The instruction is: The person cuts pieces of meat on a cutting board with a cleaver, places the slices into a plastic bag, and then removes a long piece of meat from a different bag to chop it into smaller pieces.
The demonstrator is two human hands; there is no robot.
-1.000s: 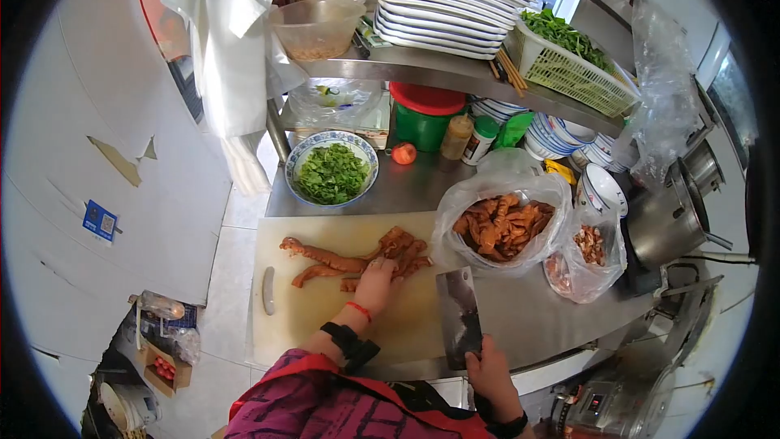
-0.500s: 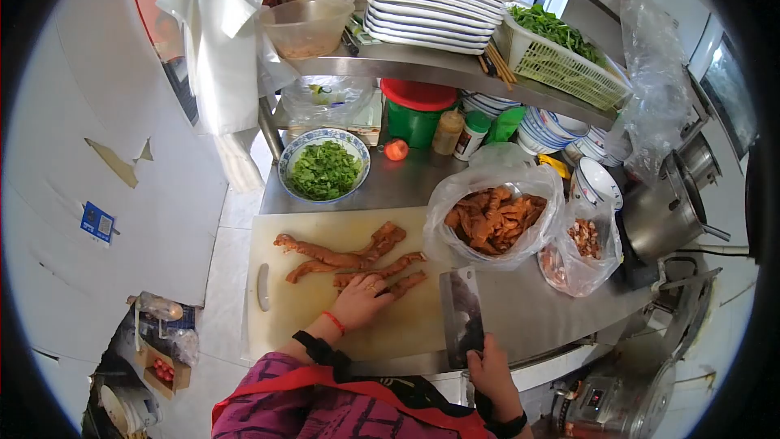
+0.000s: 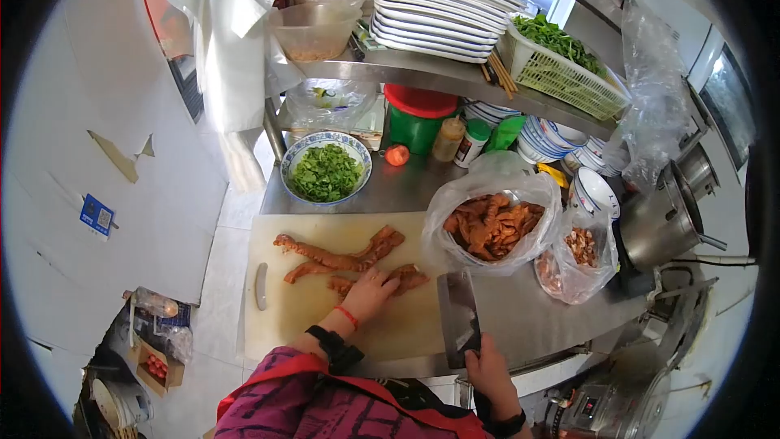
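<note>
My left hand [image 3: 367, 299] is on the cutting board, its fingers closed over short strips of brown cooked meat [image 3: 408, 278]. Part of that meat is hidden under the fingers. Just beyond, a longer forked piece of the same meat [image 3: 341, 258] lies across the pale cutting board [image 3: 276, 325]. My right hand [image 3: 489, 367] grips the handle of a cleaver [image 3: 460, 313]. Its broad blade points away from me at the board's right edge, apart from the meat. Beyond the cleaver, a plastic-lined container [image 3: 439, 223] holds many cut pieces of brown meat [image 3: 494, 226].
A bowl of chopped greens [image 3: 327, 172] stands behind the board. To the right are a bag of diced meat [image 3: 581, 248] and a steel pot [image 3: 662, 219]. A metal shelf [image 3: 422, 67] above bears stacked white trays [image 3: 439, 12] and a basket of greens [image 3: 561, 77].
My left hand has shifted slightly to the right and away from me. The meat strips by its fingers now lie bunched closer together. The cleaver has barely moved.
</note>
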